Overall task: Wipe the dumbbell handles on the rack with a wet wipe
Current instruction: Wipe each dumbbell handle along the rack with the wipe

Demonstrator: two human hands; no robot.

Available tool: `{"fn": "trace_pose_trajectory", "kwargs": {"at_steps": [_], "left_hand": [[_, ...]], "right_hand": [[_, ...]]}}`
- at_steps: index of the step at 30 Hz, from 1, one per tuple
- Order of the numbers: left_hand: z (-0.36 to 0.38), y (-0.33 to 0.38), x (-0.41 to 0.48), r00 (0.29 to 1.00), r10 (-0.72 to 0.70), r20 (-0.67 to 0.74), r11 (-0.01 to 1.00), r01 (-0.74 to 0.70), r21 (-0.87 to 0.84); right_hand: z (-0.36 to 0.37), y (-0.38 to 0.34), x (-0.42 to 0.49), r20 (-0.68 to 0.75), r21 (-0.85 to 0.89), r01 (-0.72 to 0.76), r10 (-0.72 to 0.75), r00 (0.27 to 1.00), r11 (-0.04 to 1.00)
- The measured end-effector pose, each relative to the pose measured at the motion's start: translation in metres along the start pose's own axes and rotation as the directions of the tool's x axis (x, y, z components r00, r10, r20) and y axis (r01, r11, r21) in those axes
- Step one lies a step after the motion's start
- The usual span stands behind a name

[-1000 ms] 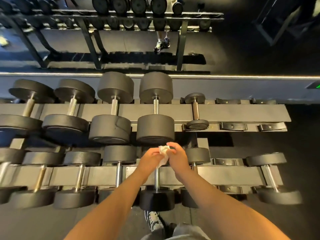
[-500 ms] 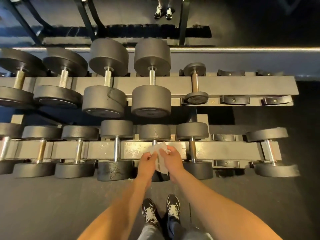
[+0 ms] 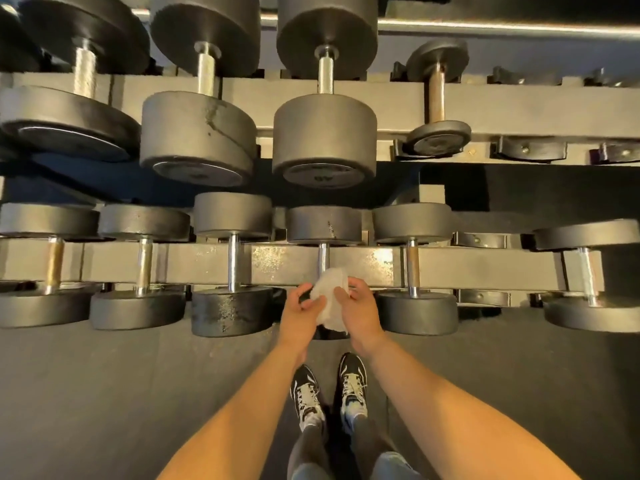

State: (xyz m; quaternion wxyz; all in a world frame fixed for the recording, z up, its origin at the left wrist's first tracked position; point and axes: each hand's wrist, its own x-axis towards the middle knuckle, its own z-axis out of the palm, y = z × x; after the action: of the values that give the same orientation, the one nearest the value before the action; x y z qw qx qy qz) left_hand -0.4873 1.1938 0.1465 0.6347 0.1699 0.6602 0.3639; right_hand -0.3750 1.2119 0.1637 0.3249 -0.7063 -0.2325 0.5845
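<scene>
Over the lower tier of the dumbbell rack [image 3: 374, 268], both hands meet at the near end of one chrome handle [image 3: 323, 256]. The left hand [image 3: 300, 315] pinches the left edge of the wet wipe [image 3: 330, 294] between thumb and fingers. The right hand [image 3: 358, 308] has its fingers curled over the right edge, so each grip is grasping the wipe and nothing else. The wipe hangs bunched between them, its top edge overlapping the lower end of the handle. Whether it actually touches the metal cannot be told.

That handle belongs to the middle dumbbell [image 3: 325, 225] of the row, which lies across the rail with its near head mostly hidden under the hands.

The wipe looks thin, limp and light. It will probably fold and cling rather than hold a shape, so it seems best spread over the palm and wrapped round the bar. The handle is rigid polished steel, likely slick once damp. The dumbbell itself is surely heavy and sits cradled, so there should be no need to lift it. The place to take hold is the bare shaft between the two heads. The gap there is narrow, and knuckles could knock the neighbouring handle [image 3: 412, 266] just to the right.
</scene>
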Motion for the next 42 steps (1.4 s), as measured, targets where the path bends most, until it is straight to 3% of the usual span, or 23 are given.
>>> {"fn": "trace_pose_trajectory", "kwargs": {"at_steps": [3, 6, 10, 15, 20, 23, 26, 31, 35, 39, 42], "left_hand": [[-0.005, -0.013, 0.006, 0.995, 0.075, -0.068, 0.993, -0.069, 0.095], [-0.014, -0.033, 0.011, 0.974, 0.190, -0.124, 0.909, -0.127, 0.397], [-0.025, -0.057, 0.003, 0.985, 0.174, 0.017, 0.788, -0.149, 0.598], [-0.034, -0.070, 0.001, 0.980, 0.180, 0.081, 0.776, -0.192, 0.601], [-0.044, -0.079, 0.003, 0.981, 0.176, 0.083, 0.857, -0.194, 0.478], [-0.046, -0.081, 0.005, 0.977, 0.195, 0.081, 0.885, -0.211, 0.415], [-0.042, -0.084, 0.007, 0.968, 0.235, 0.086, 0.837, -0.246, 0.488], [-0.035, -0.087, -0.004, 0.953, 0.266, 0.143, 0.690, -0.292, 0.662], [-0.036, -0.090, -0.004, 0.950, 0.276, 0.143, 0.677, -0.298, 0.673], [-0.034, -0.087, -0.004, 0.955, 0.282, 0.094, 0.763, -0.282, 0.582], [-0.034, -0.084, 0.001, 0.966, 0.258, 0.019, 0.845, -0.235, 0.480]], "right_hand": [[0.000, 0.014, 0.007, -0.100, -0.054, 0.064, -0.069, 0.993, 0.996], [-0.005, 0.021, 0.010, -0.334, -0.008, 0.083, -0.081, 0.939, 0.996], [-0.014, 0.036, 0.014, -0.366, -0.194, 0.062, -0.130, 0.921, 0.979], [0.003, 0.065, 0.005, -0.143, -0.352, 0.107, -0.167, 0.976, 0.930], [0.028, 0.081, -0.003, 0.049, -0.341, 0.205, -0.201, 0.978, 0.917], [0.038, 0.080, -0.005, 0.187, -0.286, 0.197, -0.147, 0.971, 0.938], [0.038, 0.081, -0.006, 0.169, -0.321, 0.261, -0.216, 0.962, 0.910], [0.008, 0.090, 0.001, -0.114, -0.386, 0.275, -0.342, 0.933, 0.880], [-0.011, 0.101, 0.010, -0.247, -0.416, 0.221, -0.343, 0.906, 0.882], [0.005, 0.098, -0.002, -0.177, -0.353, 0.211, -0.287, 0.942, 0.912], [0.017, 0.092, -0.014, 0.045, -0.376, 0.246, -0.247, 0.968, 0.894]]}}
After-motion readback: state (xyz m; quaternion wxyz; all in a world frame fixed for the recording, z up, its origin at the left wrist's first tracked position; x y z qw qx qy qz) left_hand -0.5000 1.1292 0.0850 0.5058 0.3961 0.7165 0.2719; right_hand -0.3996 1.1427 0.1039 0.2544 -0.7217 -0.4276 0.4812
